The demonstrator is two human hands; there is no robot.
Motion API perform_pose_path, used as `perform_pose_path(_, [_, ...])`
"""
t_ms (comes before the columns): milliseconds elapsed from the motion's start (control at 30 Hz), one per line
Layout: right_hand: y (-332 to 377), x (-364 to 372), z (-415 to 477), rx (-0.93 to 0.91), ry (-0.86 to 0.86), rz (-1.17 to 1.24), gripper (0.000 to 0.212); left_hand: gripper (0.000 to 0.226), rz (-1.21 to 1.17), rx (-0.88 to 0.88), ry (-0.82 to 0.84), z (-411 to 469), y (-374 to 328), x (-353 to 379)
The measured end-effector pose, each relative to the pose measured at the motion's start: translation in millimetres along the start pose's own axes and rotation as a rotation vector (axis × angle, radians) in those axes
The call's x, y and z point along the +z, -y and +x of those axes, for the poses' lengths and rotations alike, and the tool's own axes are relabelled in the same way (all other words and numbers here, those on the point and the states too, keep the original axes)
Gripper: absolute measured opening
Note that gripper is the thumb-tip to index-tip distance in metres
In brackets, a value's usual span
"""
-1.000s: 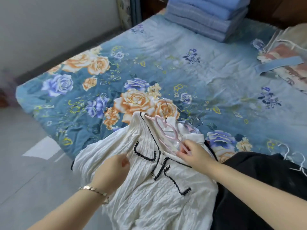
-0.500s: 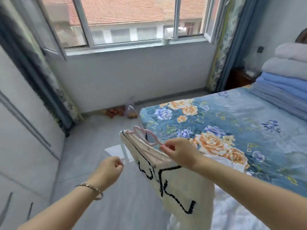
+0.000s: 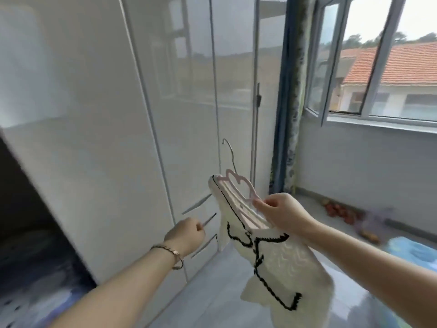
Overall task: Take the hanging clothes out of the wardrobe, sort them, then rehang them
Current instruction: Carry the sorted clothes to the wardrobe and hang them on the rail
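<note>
Just right of centre in the view, the right hand [image 3: 282, 213] pinches the near shoulder of a pink hanger [image 3: 238, 188] between thumb and fingers. The hanger lies tilted, its metal hook [image 3: 229, 153] pointing up toward 12 o'clock. A white knitted top [image 3: 279, 261] with black trim sits on it, its body drooping down toward 5 o'clock, clear of the floor. The left hand [image 3: 186, 235], at about 8 o'clock from the hanger, is curled into a loose fist and holds nothing; a bracelet [image 3: 170, 253] rings its wrist. It hovers in front of the glossy white wardrobe doors [image 3: 113, 138], close to the slim handles [image 3: 199, 204], though I cannot tell whether it touches one.

At 9 o'clock, along the left edge, a dark opening [image 3: 28, 233] shows where the wardrobe stands open; its inside is too blurred to make out. A window [image 3: 383, 67] and a curtain [image 3: 290, 102] fill the 2 o'clock side.

The step in hand looks like rehanging: the top is on its hanger and is being carried to the wardrobe. The next move probably calls for turning toward the open section at 9 o'clock, raising the hanger so the hook sits upright, and catching it over the rail, which is not visible here. The free left hand could steady the top or part other clothes.
</note>
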State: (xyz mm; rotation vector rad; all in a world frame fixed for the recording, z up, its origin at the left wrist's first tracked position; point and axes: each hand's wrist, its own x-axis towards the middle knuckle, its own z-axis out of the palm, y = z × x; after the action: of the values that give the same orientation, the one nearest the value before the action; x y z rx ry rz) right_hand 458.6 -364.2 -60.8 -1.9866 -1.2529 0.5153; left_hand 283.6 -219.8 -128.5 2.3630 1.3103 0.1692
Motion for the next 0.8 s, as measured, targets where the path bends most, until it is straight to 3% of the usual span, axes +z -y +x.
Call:
perform_pose_path(233, [113,48,7,-0.243,0.266,0.0,0.044,0.026,-0.085,-0.358,-0.261,-83,83,-78])
perform_pose_path(367, [179,84,6,-0.341,0.309,0.039,0.041,0.018,-0.044,-0.471,-0.356,-136,124,-124])
perform_pose_path(500, [244,131,14,-0.354,0.326,0.108,0.039,0.026,-0.02,-0.589,-0.451,-177,168,-170])
perform_pose_path(600, [294,168,22,-0.349,0.328,0.143,0.039,0.034,-0.024,-0.617,-0.471,-192,202,-212])
perform_pose_path(800, [401,232,49,-0.35,0.344,0.216,0.028,0.024,0.112,-0.625,-0.593,-197,253,-313])
